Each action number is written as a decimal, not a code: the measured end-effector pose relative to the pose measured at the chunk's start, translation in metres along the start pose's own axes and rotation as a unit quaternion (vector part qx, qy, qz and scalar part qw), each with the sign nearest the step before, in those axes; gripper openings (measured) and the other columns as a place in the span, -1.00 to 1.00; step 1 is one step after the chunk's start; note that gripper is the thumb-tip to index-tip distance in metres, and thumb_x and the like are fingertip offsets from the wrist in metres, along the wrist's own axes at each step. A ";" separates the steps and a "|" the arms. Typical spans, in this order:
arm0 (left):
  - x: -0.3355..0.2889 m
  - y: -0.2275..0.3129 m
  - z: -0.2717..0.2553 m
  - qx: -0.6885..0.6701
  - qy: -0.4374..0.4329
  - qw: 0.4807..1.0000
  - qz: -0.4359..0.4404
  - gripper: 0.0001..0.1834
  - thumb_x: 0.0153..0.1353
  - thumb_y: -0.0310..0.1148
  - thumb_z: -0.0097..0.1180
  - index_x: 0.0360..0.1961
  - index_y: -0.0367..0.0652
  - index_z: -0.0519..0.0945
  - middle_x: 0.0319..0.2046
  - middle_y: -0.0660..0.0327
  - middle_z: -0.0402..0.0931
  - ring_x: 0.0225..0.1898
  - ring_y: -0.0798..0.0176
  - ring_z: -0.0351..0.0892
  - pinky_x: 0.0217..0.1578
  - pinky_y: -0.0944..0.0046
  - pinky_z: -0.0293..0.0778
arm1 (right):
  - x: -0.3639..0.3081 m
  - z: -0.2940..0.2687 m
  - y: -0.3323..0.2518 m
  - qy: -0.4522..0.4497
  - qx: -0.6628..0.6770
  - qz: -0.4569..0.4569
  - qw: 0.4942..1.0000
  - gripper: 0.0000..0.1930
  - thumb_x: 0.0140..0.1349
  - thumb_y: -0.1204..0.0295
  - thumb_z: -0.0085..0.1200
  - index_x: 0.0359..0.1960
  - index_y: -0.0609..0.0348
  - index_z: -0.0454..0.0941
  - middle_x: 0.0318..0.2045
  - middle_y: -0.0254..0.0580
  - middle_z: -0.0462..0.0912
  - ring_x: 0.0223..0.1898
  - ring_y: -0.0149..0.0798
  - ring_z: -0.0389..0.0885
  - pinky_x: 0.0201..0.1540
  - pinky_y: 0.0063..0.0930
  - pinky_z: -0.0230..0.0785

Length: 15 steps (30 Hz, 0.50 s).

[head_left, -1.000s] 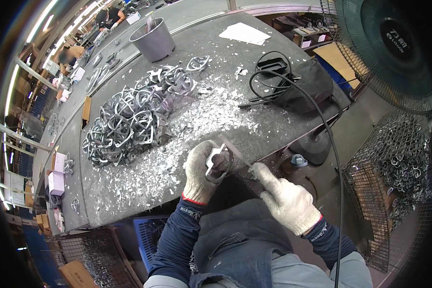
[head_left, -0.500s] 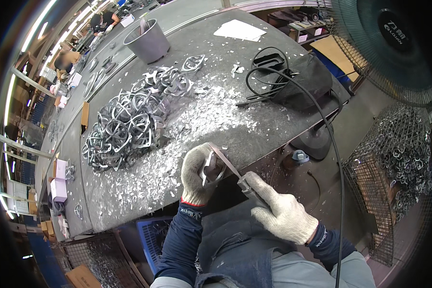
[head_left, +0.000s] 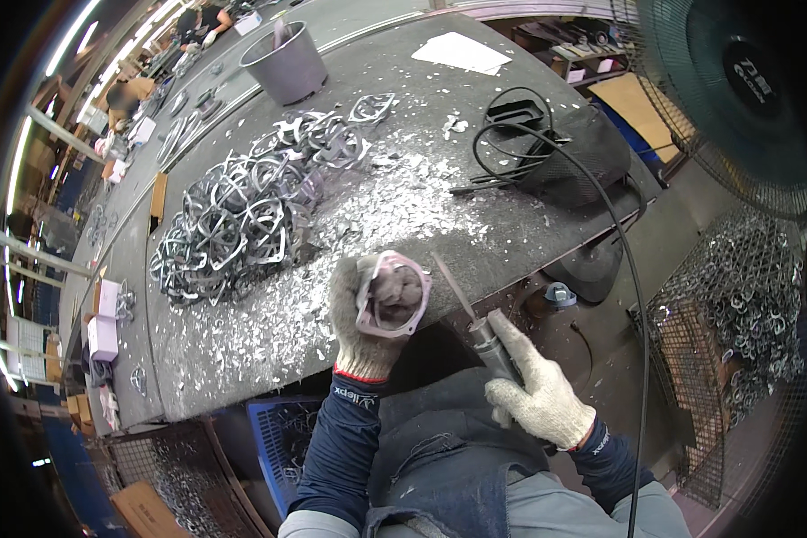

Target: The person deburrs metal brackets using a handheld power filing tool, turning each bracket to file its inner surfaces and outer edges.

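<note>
My left hand [head_left: 351, 336], in a knitted white glove dirtied with grey, grips a squarish metal ring frame [head_left: 425, 289] with small corner lugs. The frame's open side faces up at me, and the gloved fingers show through its middle. In my right gloved hand [head_left: 542, 399] is a hand-held filing tool with a grey cylindrical body [head_left: 486, 339] and a thin flat file blade [head_left: 455, 285]. The blade points up and left, a short gap to the right of the frame. Past my left hand lies a heap of similar metal frames [head_left: 233, 224] on the dark table [head_left: 403, 121].
Metal flakes [head_left: 377, 215] cover the table's middle. A grey bucket [head_left: 285, 67], white paper [head_left: 462, 53] and a black mesh bag [head_left: 578, 157] with a looped cable stand farther back. At right are a large fan [head_left: 735, 90] and a wire basket of frames [head_left: 753, 314]. Two people work far left.
The file blade has come away from the frame, and my right hand has shifted slightly. My left hand has turned the frame so its opening faces me.
</note>
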<state>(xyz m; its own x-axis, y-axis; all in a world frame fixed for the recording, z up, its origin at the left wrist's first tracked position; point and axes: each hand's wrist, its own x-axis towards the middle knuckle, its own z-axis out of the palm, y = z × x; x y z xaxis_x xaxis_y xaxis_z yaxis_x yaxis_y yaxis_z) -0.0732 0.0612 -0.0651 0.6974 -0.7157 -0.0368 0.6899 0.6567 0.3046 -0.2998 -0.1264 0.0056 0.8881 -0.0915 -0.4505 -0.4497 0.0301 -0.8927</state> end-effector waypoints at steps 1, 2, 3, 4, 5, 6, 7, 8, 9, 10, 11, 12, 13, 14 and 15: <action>0.002 -0.006 0.025 0.015 0.159 0.987 0.010 -0.40 0.76 0.17 -0.07 -0.07 -0.18 0.71 -0.15 0.09 0.76 -0.22 0.05 0.78 -0.16 0.02 0.80 | 0.001 -0.001 -0.003 0.013 -0.004 -0.024 1.000 -0.08 0.48 0.51 0.18 0.85 0.03 0.06 0.42 0.06 0.74 -0.32 -0.20 0.86 -0.07 -0.28 0.78; 0.001 -0.008 0.012 0.044 0.113 0.993 -0.002 -0.39 0.75 0.19 -0.06 -0.01 -0.18 0.71 -0.19 0.06 0.79 -0.26 0.04 0.82 -0.21 -0.03 0.83 | 0.004 -0.002 0.000 0.010 -0.009 -0.024 1.000 -0.08 0.48 0.51 0.18 0.85 0.03 0.06 0.42 0.06 0.74 -0.32 -0.20 0.86 -0.07 -0.28 0.78; 0.001 -0.011 0.015 0.073 0.173 0.982 0.007 -0.38 0.75 0.21 -0.06 -0.01 -0.18 0.70 -0.23 0.06 0.79 -0.29 0.04 0.81 -0.24 -0.01 0.82 | 0.010 -0.005 0.008 0.036 -0.105 -0.152 0.982 -0.11 0.48 0.51 0.21 0.82 0.04 0.13 0.44 0.11 0.72 -0.21 -0.09 0.89 0.00 -0.25 0.77; 0.002 -0.015 0.022 0.101 0.233 0.967 0.014 -0.37 0.75 0.22 -0.05 -0.01 -0.19 0.70 -0.26 0.07 0.78 -0.33 0.04 0.80 -0.28 0.01 0.81 | 0.012 -0.006 0.011 0.061 -0.196 -0.276 0.939 -0.13 0.47 0.50 0.24 0.80 0.05 0.20 0.46 0.16 0.70 -0.10 0.01 0.92 0.07 -0.21 0.77; 0.002 -0.017 0.031 0.098 0.234 0.967 0.017 -0.37 0.75 0.22 -0.05 -0.01 -0.19 0.70 -0.26 0.07 0.78 -0.33 0.04 0.80 -0.28 0.01 0.81 | 0.013 -0.006 0.008 0.057 -0.199 -0.277 0.938 -0.13 0.47 0.50 0.24 0.80 0.05 0.20 0.46 0.16 0.70 -0.10 0.01 0.92 0.07 -0.21 0.77; 0.001 -0.018 0.044 0.091 0.252 0.963 0.014 -0.39 0.74 0.21 -0.03 -0.02 -0.18 0.69 -0.29 0.09 0.76 -0.35 0.05 0.79 -0.29 0.05 0.80 | 0.012 -0.005 0.003 0.051 -0.239 -0.258 0.935 -0.15 0.47 0.49 0.27 0.78 0.06 0.25 0.41 0.18 0.73 0.01 0.07 0.91 0.12 -0.19 0.75; 0.000 -0.017 0.050 0.084 0.269 0.959 0.015 -0.40 0.74 0.21 -0.02 -0.02 -0.18 0.69 -0.32 0.12 0.75 -0.37 0.05 0.77 -0.30 0.08 0.79 | 0.013 -0.003 -0.002 0.044 -0.280 -0.241 0.928 -0.18 0.46 0.48 0.30 0.75 0.06 0.30 0.35 0.21 0.76 0.11 0.12 0.89 0.17 -0.16 0.74; -0.001 -0.017 0.049 0.081 0.269 0.959 0.021 -0.40 0.74 0.21 -0.02 -0.02 -0.18 0.69 -0.32 0.12 0.75 -0.37 0.05 0.77 -0.30 0.08 0.79 | 0.013 -0.001 -0.005 0.039 -0.283 -0.244 0.927 -0.18 0.46 0.48 0.30 0.75 0.06 0.30 0.35 0.21 0.76 0.11 0.12 0.89 0.17 -0.16 0.74; -0.002 -0.017 0.044 0.106 0.277 0.955 0.026 -0.43 0.73 0.18 0.00 -0.03 -0.16 0.68 -0.34 0.14 0.72 -0.38 0.07 0.76 -0.29 0.10 0.78 | 0.013 0.002 -0.007 0.035 -0.301 -0.226 0.926 -0.17 0.46 0.48 0.30 0.76 0.04 0.30 0.25 0.21 0.79 0.11 0.12 0.89 0.17 -0.13 0.73; -0.001 -0.018 0.039 0.131 0.284 0.949 0.030 -0.46 0.73 0.16 0.03 -0.04 -0.14 0.68 -0.36 0.17 0.70 -0.40 0.09 0.74 -0.29 0.11 0.77 | 0.011 0.004 -0.008 0.033 -0.319 -0.207 0.924 -0.16 0.46 0.48 0.31 0.77 0.02 0.29 0.14 0.20 0.83 0.11 0.12 0.89 0.16 -0.11 0.73; -0.002 -0.020 0.035 0.088 0.261 0.961 0.029 -0.54 0.71 0.09 0.06 -0.04 -0.12 0.66 -0.39 0.19 0.67 -0.40 0.15 0.72 -0.30 0.12 0.75 | 0.014 0.006 -0.004 0.030 -0.323 -0.209 0.923 -0.16 0.46 0.48 0.31 0.77 0.02 0.29 0.14 0.20 0.83 0.11 0.12 0.89 0.16 -0.11 0.73; -0.002 -0.023 0.033 0.086 0.260 0.961 0.032 -0.54 0.71 0.09 0.06 -0.04 -0.12 0.66 -0.39 0.19 0.67 -0.40 0.15 0.72 -0.30 0.12 0.75 | 0.021 0.009 0.006 0.038 -0.281 -0.272 0.919 -0.14 0.47 0.50 0.28 0.79 -0.02 0.25 0.03 0.10 0.84 -0.03 0.05 0.89 0.04 -0.15 0.74; -0.003 -0.026 0.032 0.081 0.251 0.964 0.030 -0.55 0.71 0.08 0.06 -0.06 -0.12 0.66 -0.39 0.20 0.67 -0.40 0.18 0.71 -0.31 0.13 0.73 | 0.025 0.011 0.007 0.044 -0.236 -0.333 0.912 -0.12 0.48 0.52 0.26 0.82 -0.05 0.21 -0.07 0.00 0.84 -0.17 -0.02 0.90 -0.08 -0.20 0.74; -0.004 -0.027 0.031 0.076 0.241 0.967 0.027 -0.56 0.71 0.06 0.07 -0.08 -0.12 0.65 -0.39 0.21 0.66 -0.39 0.21 0.70 -0.33 0.14 0.72 | 0.022 0.006 0.004 0.041 -0.238 -0.333 0.912 -0.12 0.48 0.52 0.26 0.82 -0.05 0.21 -0.07 0.00 0.84 -0.17 -0.02 0.90 -0.08 -0.20 0.74; -0.005 -0.025 0.026 0.073 0.242 0.967 0.029 -0.56 0.71 0.06 0.07 -0.08 -0.12 0.65 -0.39 0.21 0.66 -0.39 0.21 0.70 -0.33 0.14 0.72 | 0.016 -0.005 -0.005 -0.086 -0.047 -0.126 0.987 -0.09 0.48 0.55 0.22 0.84 -0.05 0.14 0.01 -0.07 0.86 -0.28 -0.17 0.81 -0.18 -0.31 0.70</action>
<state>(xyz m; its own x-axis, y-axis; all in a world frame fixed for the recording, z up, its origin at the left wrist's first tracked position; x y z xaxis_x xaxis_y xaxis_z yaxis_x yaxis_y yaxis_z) -0.0990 0.0418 -0.0476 0.7678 -0.4605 -0.4454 0.6367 0.6262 0.4501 -0.2836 -0.1327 0.0031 0.9725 0.0859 -0.2167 -0.2114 -0.0663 -0.9751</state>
